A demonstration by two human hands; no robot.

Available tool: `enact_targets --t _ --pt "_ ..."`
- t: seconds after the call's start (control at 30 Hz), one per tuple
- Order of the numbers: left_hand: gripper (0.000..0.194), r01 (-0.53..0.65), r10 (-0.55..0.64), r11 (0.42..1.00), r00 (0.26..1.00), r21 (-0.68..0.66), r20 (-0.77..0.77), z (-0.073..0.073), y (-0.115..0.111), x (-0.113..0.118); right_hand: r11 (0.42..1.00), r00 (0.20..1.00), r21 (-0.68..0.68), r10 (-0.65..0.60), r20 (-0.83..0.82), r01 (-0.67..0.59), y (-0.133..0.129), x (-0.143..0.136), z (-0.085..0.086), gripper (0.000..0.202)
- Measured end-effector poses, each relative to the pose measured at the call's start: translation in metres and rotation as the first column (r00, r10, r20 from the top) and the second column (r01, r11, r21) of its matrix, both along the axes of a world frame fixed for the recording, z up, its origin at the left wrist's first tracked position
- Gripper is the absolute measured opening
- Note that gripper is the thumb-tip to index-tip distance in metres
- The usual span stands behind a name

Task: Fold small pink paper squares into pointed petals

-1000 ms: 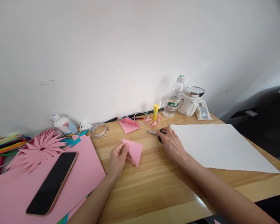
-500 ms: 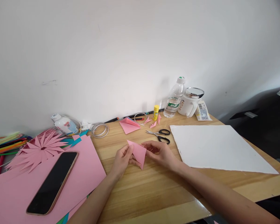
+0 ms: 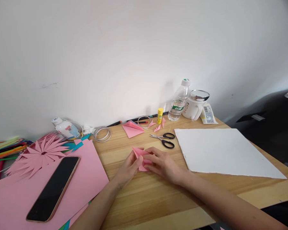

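Note:
A small folded piece of pink paper (image 3: 139, 154) is between my two hands, above the front middle of the wooden table. My left hand (image 3: 129, 166) grips its left side, thumb on the near face. On the other side, my right hand (image 3: 164, 165) has its fingers closed on the paper's right part and covers some of it. Just beyond lie black-handled scissors (image 3: 166, 140), blades pointing left. Farther back are a stack of folded pink paper (image 3: 132, 129), a few small pink folded pieces (image 3: 157, 127) and a yellow glue stick (image 3: 159, 116).
On the left, a phone (image 3: 53, 188) rests on pink sheets (image 3: 86, 166) beside a pink paper pinwheel shape (image 3: 43, 153). A white board (image 3: 230, 153) lies to the right. Against the wall stand a water bottle (image 3: 179, 100) and a white mug (image 3: 194, 107). Tape rolls (image 3: 102, 134) lie at the back.
The pink paper has turned and its folds now stand partly apart. My right hand has moved left onto it, and my left thumb has shifted lower across its face.

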State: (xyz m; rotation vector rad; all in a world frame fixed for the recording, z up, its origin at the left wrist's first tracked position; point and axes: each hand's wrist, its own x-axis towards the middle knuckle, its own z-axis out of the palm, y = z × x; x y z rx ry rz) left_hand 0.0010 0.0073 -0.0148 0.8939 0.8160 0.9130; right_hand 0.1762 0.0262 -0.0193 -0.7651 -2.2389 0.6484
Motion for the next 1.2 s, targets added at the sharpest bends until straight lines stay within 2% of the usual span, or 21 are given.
enact_targets --t 0.1,0.27,0.47,0.63,0.97,1.1,1.2 --pt "0.046 -0.024 0.023 1.0 0.998 -0.018 -0.053 0.003 0.001 0.0 0.998 0.995 -0.034 -0.054 -0.08 0.051 0.002 0.001 0.0 0.024" --pt "0.034 -0.049 0.049 0.999 0.998 0.003 -0.044 0.005 0.005 -0.001 0.938 0.951 -0.29 -0.251 -0.182 0.192 0.009 0.004 -0.004 0.028" --pt "0.035 -0.065 0.065 0.998 0.997 0.008 -0.027 0.005 0.006 -0.002 0.846 0.93 -0.515 -0.287 -0.227 0.135 0.016 0.004 -0.007 0.017" --pt "0.036 -0.112 0.111 0.993 0.993 -0.027 -0.039 0.003 0.007 -0.002 0.841 0.934 -0.527 -0.277 -0.227 0.121 0.017 0.005 -0.005 0.021" --pt "0.039 -0.141 0.143 0.989 0.989 -0.036 0.038 0.006 0.008 -0.003 0.856 0.944 -0.507 -0.244 -0.222 0.102 0.014 0.004 -0.003 0.017" --pt "0.04 -0.171 0.173 0.984 0.983 -0.044 0.063 0.005 0.009 -0.004 0.849 0.966 -0.528 -0.151 -0.209 0.019 0.011 0.004 -0.001 0.035" --pt "0.037 -0.172 0.174 0.984 0.983 -0.037 0.052 0.005 0.009 -0.004 0.867 0.975 -0.498 -0.111 -0.195 -0.001 0.01 0.004 -0.002 0.043"
